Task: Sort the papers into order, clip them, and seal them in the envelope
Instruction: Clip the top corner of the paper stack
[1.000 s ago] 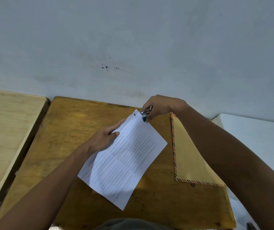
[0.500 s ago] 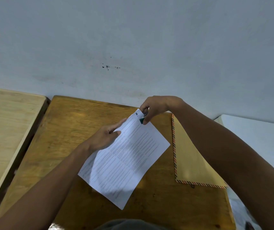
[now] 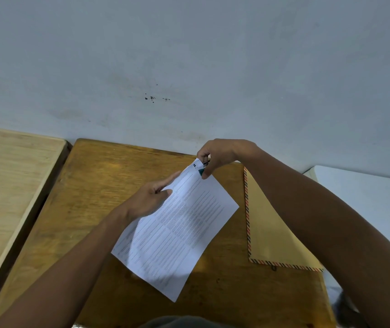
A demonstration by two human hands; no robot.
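Wooden brown desk (image 3: 94,209): left hand (image 3: 149,200) presses flat on white printed papers (image 3: 177,233); right hand (image 3: 215,155) pinches teal binder clip (image 3: 201,171) onto their corner. Clipping underway; tan striped-edge envelope (image 3: 267,228) next.

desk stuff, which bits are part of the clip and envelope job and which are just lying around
Part of the job:
papers
binder clip at their top corner
envelope
right hand
left hand

Just there:
lighter wooden table
white surface
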